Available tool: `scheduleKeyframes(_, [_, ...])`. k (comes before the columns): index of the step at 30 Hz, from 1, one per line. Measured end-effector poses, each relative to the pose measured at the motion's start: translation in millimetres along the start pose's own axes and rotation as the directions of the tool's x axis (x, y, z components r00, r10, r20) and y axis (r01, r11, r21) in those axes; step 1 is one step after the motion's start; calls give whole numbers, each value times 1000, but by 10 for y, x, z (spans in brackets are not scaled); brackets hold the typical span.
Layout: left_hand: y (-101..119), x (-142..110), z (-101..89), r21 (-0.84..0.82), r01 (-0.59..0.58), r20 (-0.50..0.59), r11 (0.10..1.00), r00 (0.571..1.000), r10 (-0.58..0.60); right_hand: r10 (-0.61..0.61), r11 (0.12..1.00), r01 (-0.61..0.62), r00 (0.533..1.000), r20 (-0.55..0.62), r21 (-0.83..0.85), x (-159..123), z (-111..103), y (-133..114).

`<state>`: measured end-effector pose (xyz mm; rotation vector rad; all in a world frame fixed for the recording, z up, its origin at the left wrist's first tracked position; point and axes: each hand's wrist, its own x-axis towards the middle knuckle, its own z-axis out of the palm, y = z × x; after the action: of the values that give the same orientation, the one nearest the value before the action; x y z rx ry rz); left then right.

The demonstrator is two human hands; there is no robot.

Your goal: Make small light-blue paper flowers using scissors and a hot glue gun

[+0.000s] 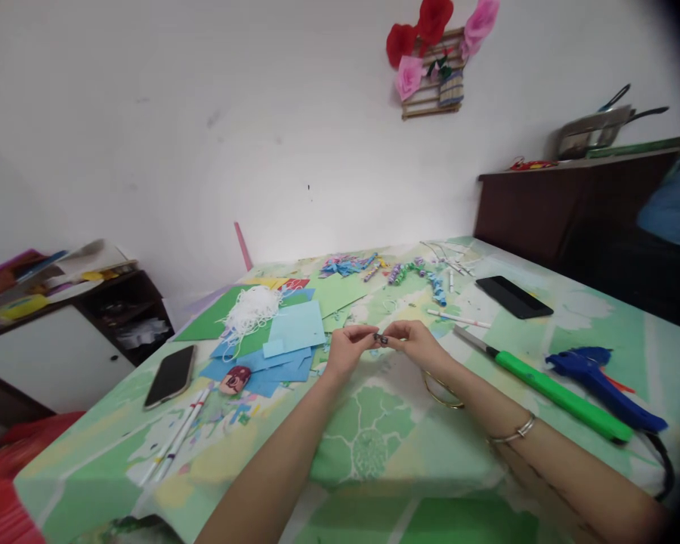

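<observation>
Our left hand (347, 349) and right hand (415, 340), pinched nearly closed, meet tip to tip on what seems a tiny dark, pale-flecked piece (381, 339); we hold it above the green-and-white floral-patterned worktop (368, 427), near light-blue rectangular paper sheets (298, 329).

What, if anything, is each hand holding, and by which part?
That cannot be told: the left hand and right hand come together at their tips, and anything pinched there is too small to identify.
</observation>
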<state>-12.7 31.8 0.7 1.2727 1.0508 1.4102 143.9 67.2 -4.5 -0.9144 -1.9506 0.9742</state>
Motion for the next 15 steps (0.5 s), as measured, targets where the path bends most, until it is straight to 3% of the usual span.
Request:
scheduleKeyframes(5, [11,-38,25,5,-27,14,1000,1000,27,-18,977,21,1000,-16,214,-40,5,-35])
scheduleKeyframes(15, [65,-53,35,28,-54,46,998,998,53,7,914,-9,1000,6,405,-75,-1,-91])
